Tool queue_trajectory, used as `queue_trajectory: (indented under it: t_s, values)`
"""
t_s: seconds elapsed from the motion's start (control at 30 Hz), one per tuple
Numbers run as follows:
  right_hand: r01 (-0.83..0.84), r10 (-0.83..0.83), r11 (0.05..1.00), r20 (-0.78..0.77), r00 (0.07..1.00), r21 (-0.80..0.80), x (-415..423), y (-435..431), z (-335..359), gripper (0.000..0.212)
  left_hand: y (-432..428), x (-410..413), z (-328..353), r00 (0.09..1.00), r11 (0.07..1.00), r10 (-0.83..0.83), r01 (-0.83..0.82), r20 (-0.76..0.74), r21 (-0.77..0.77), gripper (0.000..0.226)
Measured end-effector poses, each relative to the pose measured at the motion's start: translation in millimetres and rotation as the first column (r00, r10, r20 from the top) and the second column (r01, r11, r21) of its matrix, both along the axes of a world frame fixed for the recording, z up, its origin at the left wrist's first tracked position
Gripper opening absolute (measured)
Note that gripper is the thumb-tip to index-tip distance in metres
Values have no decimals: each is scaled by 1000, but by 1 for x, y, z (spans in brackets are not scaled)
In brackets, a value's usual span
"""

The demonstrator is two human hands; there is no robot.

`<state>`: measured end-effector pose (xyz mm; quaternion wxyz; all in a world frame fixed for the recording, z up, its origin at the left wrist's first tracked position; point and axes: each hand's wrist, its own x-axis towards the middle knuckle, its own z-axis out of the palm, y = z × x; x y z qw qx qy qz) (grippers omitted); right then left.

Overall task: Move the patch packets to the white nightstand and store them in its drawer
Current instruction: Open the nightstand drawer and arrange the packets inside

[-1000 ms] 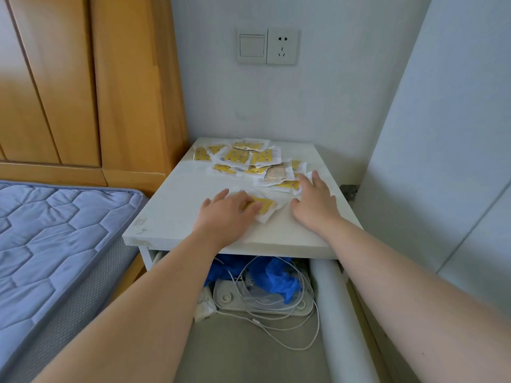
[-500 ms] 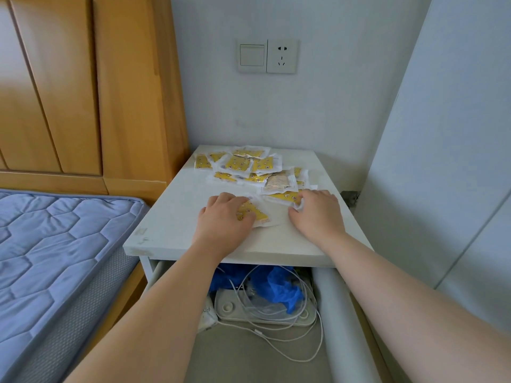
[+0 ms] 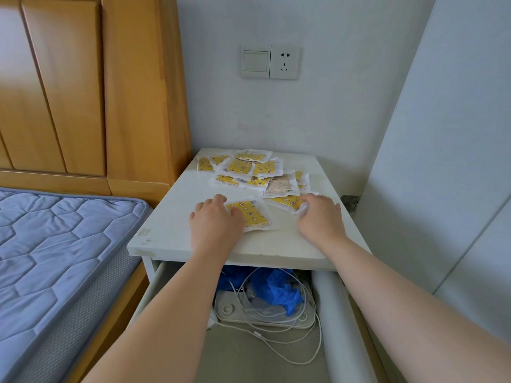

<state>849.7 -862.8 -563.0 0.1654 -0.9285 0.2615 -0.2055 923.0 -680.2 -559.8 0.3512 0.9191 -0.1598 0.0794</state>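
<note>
Both hands are down on the white nightstand (image 3: 177,219) right now. The left hand (image 3: 214,225) sits toward the front of the worktop, fingers curled over the left edge of the front packet (image 3: 253,215), a yellow-printed sachet lying flat and a little askew, so that grip is closed on the packet. On the other side, the right hand (image 3: 322,219) has its fingers bunched round the crinkled clear edge of the right packet (image 3: 286,201), and that grip is closed on its packet too. These two packets lie just beside each other. Behind them, toward the wall, the heap of patch packets (image 3: 243,168) is spread over the back of the worktop, overlapping one another, with one pale packet (image 3: 279,186) lying at the near side of the spread. Under the worktop the drawer (image 3: 336,322) stands pulled out beneath both forearms. Inside it I can see crumpled blue plastic (image 3: 276,288), a flat white unit (image 3: 229,309) and loose white cables (image 3: 290,352). The blue quilted mattress (image 3: 55,244) lies close along the nightstand's left side, and a wall socket (image 3: 284,62) sits above.
</note>
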Motion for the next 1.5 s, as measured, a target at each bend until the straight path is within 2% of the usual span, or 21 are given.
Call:
queue_trajectory:
  t_s: [0.1,0.17,0.3,0.37,0.47,0.57,0.63,0.73,0.83,0.9,0.97,1.0,1.07,1.13,1.2,1.33,1.43,1.5]
  values:
    - [65,-57,983,52,997,-171,1,-4,-2,35,0,1,1,998,997,-54,55,-14,56,45]
    - [69,-52,971,80,995,-229,3,-4,-3,30,0,1,3,995,995,-88,90,-44,46,44]
    - [28,-4,969,95,995,-244,3,-5,-2,33,0,3,4,989,990,-132,135,-65,41,44]
    - [-20,37,974,73,997,-225,4,-4,-2,41,0,5,3,986,983,-151,157,-68,91,50]
    - [-56,59,993,24,998,-100,6,-3,-1,53,-2,7,4,983,962,-174,184,-66,203,64]
    - [-17,18,995,6,1000,-102,9,-6,-3,47,-2,6,5,979,941,-191,204,-74,271,71]
    - [32,-30,983,15,999,-182,11,-8,-1,34,-1,5,5,973,956,-210,224,-91,191,70]
    - [67,-44,967,99,994,-244,12,-6,0,23,3,4,8,963,972,-228,216,-143,-98,78]
    - [114,-80,991,362,929,-73,5,2,1,10,6,2,14,968,960,-169,118,-188,-255,88]
    - [164,-163,986,437,885,37,2,7,5,10,7,1,16,969,953,-134,69,-207,-295,76]
    - [162,-157,986,462,873,29,-2,13,9,13,7,1,15,970,944,-137,66,-202,-322,42]
    - [128,-115,992,474,873,4,-3,17,12,13,7,1,13,970,941,-142,71,-196,-331,25]
    - [-22,52,997,457,888,-71,-3,24,12,15,6,4,12,974,938,-145,78,-176,-339,11]
    - [-251,285,957,327,901,-143,-2,31,8,16,6,6,11,976,928,-149,81,-161,-364,9]
    - [-431,446,895,212,869,-116,-1,33,3,17,5,7,9,973,909,-160,79,-169,-410,19]
    - [-510,499,860,189,845,11,-2,30,3,28,4,6,9,968,895,-155,53,-198,-444,32]
    - [-550,524,831,218,823,82,-2,29,3,35,4,2,13,967,917,-159,69,-201,-393,28]
    - [-577,539,806,241,807,129,-3,31,3,37,4,-1,13,972,932,-155,84,-177,-352,36]
